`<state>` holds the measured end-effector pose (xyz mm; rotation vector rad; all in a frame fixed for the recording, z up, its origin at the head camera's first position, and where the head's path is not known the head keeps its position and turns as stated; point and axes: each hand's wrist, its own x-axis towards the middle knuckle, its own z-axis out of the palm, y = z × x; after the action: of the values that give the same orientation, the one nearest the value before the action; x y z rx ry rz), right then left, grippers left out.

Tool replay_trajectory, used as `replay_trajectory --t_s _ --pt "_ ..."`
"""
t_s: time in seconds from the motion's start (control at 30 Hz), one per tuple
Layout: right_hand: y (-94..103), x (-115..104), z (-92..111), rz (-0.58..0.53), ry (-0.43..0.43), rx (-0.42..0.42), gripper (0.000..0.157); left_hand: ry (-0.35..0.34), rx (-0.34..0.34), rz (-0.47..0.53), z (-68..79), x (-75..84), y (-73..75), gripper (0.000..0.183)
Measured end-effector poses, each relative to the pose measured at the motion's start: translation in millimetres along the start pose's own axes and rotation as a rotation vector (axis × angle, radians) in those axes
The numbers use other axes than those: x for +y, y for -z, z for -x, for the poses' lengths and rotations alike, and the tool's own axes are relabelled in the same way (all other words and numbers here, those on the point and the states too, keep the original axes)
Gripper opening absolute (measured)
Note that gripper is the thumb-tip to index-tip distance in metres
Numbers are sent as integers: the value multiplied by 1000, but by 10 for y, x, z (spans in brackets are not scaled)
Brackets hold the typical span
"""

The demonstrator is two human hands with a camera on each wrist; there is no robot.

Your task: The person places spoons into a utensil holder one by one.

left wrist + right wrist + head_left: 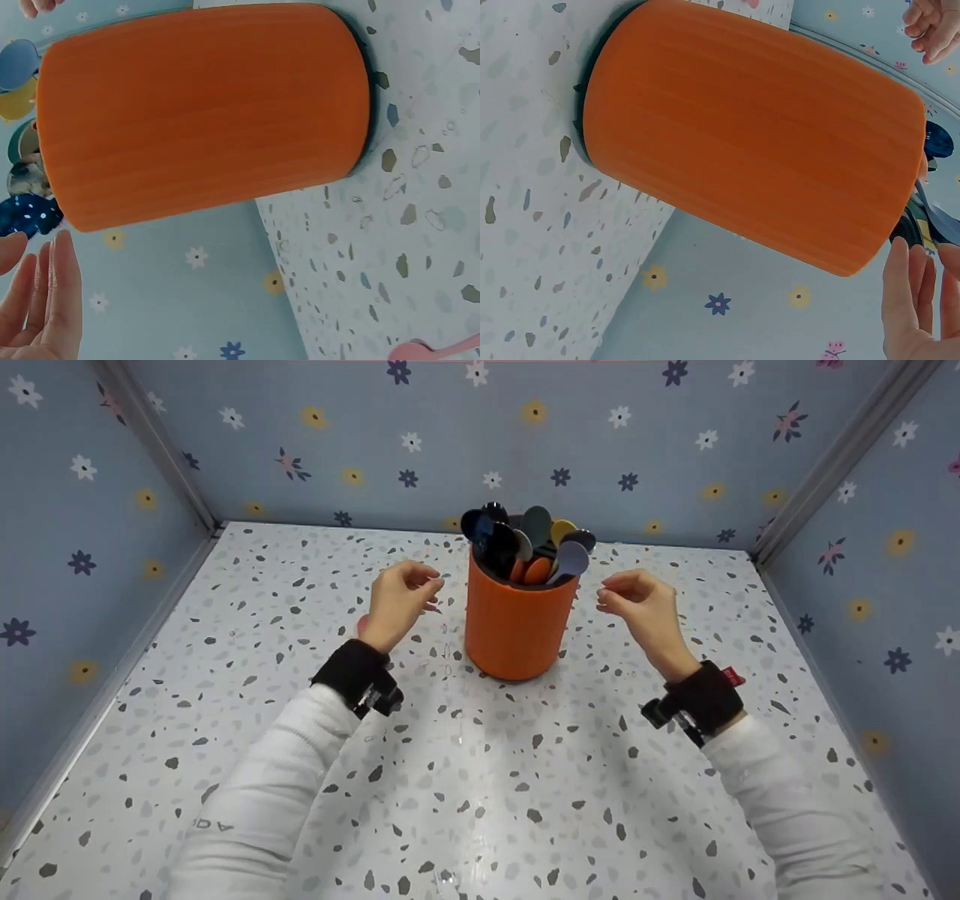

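Observation:
An orange cylindrical holder stands upright on the speckled tabletop, filled with several spoons, bowls up. Among them are a dark green spoon, a lavender spoon, an orange spoon and a black spoon. Left of the holder, my left hand hovers apart from it, fingers loosely bent and holding nothing. To the right, my right hand is raised in a similar pose, also holding nothing. A pink spoon lies on the table, mostly hidden behind my left hand in the head view.
The white speckled tabletop is bounded by a flowered back wall, a left wall and a right wall. A small clear object lies near the front edge.

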<state>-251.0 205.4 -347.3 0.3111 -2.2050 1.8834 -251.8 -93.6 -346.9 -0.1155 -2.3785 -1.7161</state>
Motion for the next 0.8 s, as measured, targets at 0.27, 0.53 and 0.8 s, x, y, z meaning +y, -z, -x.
replay_trajectory --t_s 0.27,0.53,0.8 --pt "-5 199 114 5 -82 -44 20 116 7 -13 -25 -303 145 21" --pt "-34 325 217 14 -183 -85 26 218 33 -104 -51 -605 284 21" --pt "-154 448 384 -65 -261 -147 24 285 66 -212 -75 -921 354 22"
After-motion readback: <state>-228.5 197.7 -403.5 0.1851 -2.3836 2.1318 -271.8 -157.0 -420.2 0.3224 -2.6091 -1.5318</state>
